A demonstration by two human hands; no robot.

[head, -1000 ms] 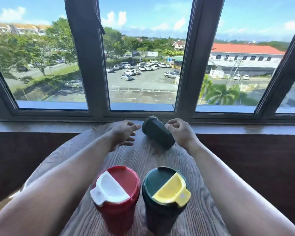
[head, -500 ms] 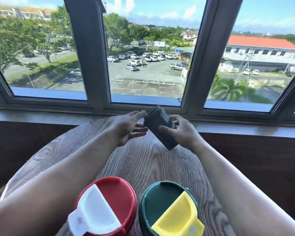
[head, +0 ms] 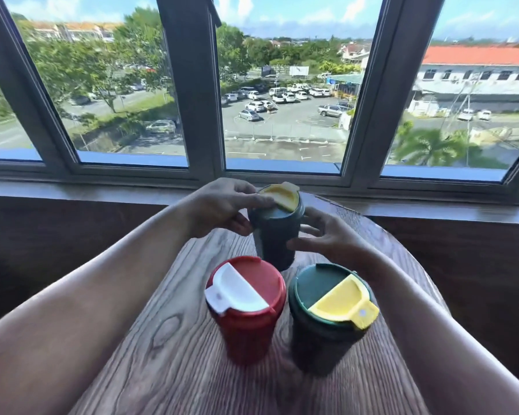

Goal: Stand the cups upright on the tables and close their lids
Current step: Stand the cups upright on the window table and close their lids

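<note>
The dark green cup (head: 274, 235) stood upright on the worktop (head: 177, 339), yellow flap (head: 282, 195) raised; both hands' grips grasped it.

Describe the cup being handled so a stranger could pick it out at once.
On the round wooden table under the window, look to the far edge, behind the red cup and the near green cup. The far green cup stands between the left hand and right hand. Unlike its neighbours' flat flaps, its yellow flap is raised.

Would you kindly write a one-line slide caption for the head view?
Both hands steady the far green cup upright, its yellow flap raised, behind two closed cups.
</note>
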